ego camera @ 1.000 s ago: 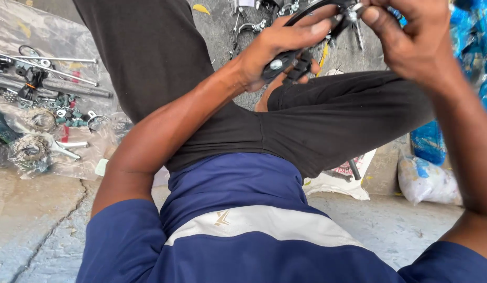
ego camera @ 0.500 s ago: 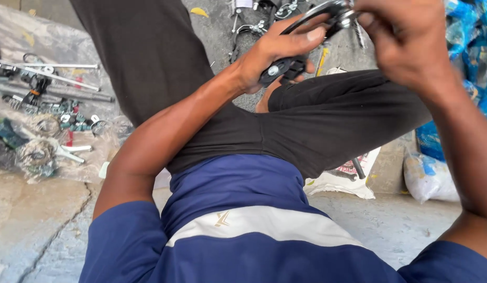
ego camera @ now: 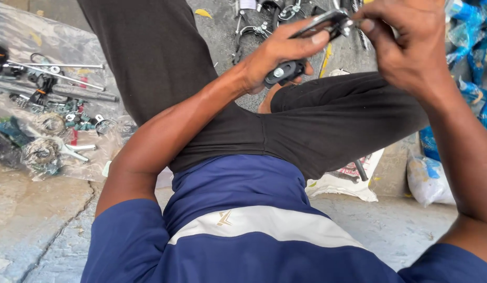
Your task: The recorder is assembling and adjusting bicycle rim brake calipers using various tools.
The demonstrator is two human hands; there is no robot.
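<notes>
White sack under leg; blue bags right.

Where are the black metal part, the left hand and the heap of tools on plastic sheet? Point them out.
black metal part (ego camera: 283, 72), head view, its round bolted end.
left hand (ego camera: 277, 52), head view, back of hand.
heap of tools (ego camera: 50, 99), head view, middle of pile.

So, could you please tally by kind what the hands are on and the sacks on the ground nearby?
Hands: 2, left hand, right hand
Black metal part held by both: 1
White sacks: 2
Total: 5
</notes>
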